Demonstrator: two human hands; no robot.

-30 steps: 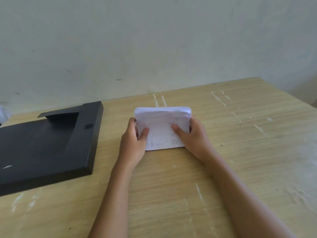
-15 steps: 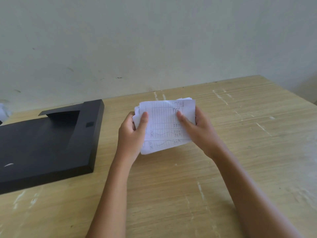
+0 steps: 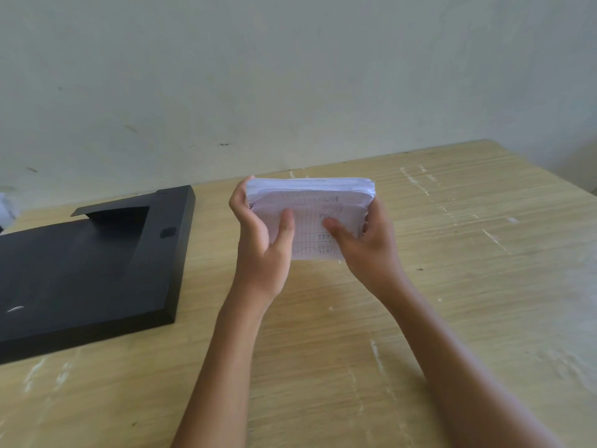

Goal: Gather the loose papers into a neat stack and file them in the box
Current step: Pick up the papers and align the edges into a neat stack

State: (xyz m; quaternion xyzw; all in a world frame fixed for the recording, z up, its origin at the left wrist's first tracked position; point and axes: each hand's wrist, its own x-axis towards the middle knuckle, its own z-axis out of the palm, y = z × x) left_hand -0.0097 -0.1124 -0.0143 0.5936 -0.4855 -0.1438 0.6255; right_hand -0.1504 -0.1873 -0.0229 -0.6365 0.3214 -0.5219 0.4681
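Observation:
A thick stack of white papers point(image 3: 310, 202) with printed tables stands on edge, raised above the wooden table point(image 3: 452, 286) near its middle. My left hand point(image 3: 261, 244) grips the stack's left side, thumb on the near face. My right hand point(image 3: 365, 244) grips the right side, thumb also on the near face. The top edges of the sheets look roughly even. A flat black box point(image 3: 84, 273) lies open on the table to the left of my hands, its hinged flap raised at the far end.
A pale wall runs behind the table's far edge. The table's right edge shows at the upper right. Something white sits at the far left edge of view, behind the box.
The stack was tilted with its face toward me half a second ago; now it is upright again, held higher, with the edges more even.

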